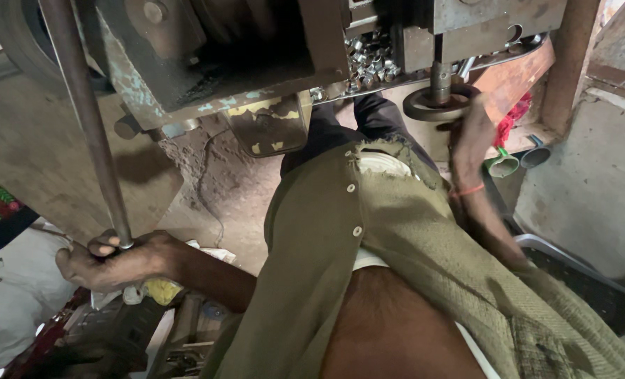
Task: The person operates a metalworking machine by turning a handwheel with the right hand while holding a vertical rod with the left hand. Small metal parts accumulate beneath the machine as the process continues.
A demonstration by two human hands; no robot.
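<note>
Lever rod (88, 126), a long rusty brown bar, slants from the upper left of the frame down to lower left, where the left hand (112, 261) is clenched around its lower end. Pulling well likely means a firm, steady grasp. Farther up, at upper right, the right hand (472, 130) touches the round die plate (435, 105) under the punch (439, 74); its grip I cannot tell.
</note>
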